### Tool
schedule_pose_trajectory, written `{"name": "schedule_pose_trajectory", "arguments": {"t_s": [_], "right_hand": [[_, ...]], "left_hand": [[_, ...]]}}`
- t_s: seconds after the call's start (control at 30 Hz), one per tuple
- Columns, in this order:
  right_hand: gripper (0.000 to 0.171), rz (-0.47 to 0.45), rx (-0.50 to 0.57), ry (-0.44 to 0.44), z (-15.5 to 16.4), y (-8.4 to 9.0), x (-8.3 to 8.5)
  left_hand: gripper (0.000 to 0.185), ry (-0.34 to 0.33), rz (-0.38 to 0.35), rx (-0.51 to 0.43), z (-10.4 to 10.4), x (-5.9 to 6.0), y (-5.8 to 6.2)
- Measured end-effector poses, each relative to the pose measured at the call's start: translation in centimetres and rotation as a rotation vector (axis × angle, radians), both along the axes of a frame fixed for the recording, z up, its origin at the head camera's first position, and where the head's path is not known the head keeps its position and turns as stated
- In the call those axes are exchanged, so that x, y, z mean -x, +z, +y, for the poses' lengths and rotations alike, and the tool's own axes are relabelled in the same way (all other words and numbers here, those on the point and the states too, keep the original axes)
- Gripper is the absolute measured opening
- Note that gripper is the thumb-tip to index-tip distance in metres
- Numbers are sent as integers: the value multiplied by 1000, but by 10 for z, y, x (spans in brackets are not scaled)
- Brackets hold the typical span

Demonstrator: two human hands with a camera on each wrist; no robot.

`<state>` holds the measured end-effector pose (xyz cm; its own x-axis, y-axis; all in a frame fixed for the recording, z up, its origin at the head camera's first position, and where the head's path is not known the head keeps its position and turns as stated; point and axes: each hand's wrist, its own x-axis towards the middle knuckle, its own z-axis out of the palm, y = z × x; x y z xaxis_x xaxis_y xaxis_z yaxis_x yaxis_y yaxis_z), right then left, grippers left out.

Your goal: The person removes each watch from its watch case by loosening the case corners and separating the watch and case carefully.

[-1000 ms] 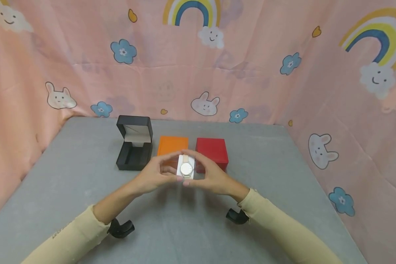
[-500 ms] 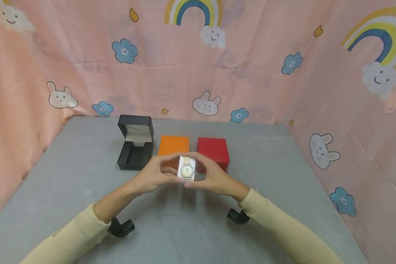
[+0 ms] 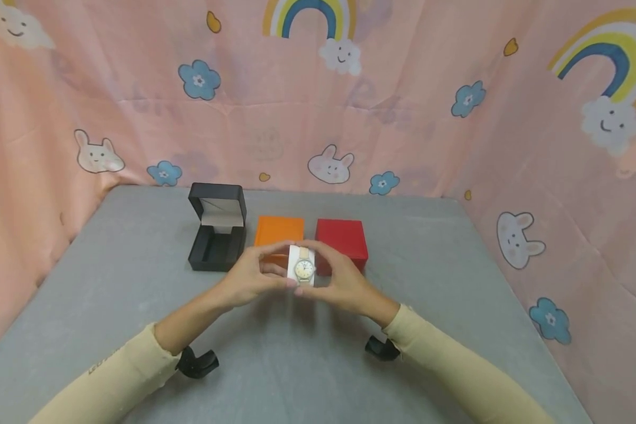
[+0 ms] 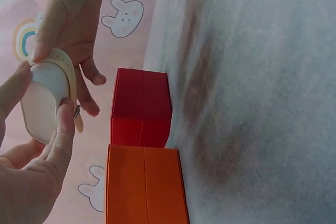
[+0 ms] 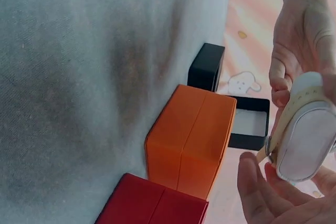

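"Where's the watch (image 3: 304, 270)?"

"Dial up between both hands above the bench (image 3: 297, 365), strapped round a white cushion (image 4: 39, 111)."

"And the grip?"

"Left hand (image 3: 249, 280) and right hand (image 3: 344, 282) clasp it from either side, thumbs nearest the wearer."

Metal, leather looks and plenty of cloth here!
And there's the watch (image 3: 304, 270), silvery and metal-looking, its strap (image 5: 299, 103) like matt leather, the pale cushion (image 5: 307, 145) smooth and dull. Now the orange box (image 3: 279, 229) and red box (image 3: 341, 237): smooth, leather-like, faintly sheened! The black box (image 3: 217, 190) looks matt, the grey tablecloth (image 3: 286, 365) flat and finely textured, the curtain (image 3: 403, 135) thin, creased fabric, the sleeves (image 3: 445, 359) soft matt cloth.
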<state>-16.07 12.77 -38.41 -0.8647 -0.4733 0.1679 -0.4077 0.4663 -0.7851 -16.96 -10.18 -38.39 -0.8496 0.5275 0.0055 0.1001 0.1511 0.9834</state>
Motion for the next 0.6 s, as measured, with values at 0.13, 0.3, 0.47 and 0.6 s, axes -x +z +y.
{"name": "schedule_pose_trajectory", "arguments": {"t_s": [0.13, 0.3, 0.47, 0.6], "right_hand": [[77, 6, 7, 1, -2, 0, 1], [77, -7, 53, 44, -2, 0, 3], [76, -40, 92, 79, 1, -1, 5], [79, -90, 109, 110, 5, -2, 7]], "left_hand": [[83, 6, 0, 7, 2, 1, 0], [85, -2, 24, 23, 2, 2, 2], [83, -31, 38, 21, 1, 2, 3], [81, -76, 27, 30, -1, 4, 4]]}}
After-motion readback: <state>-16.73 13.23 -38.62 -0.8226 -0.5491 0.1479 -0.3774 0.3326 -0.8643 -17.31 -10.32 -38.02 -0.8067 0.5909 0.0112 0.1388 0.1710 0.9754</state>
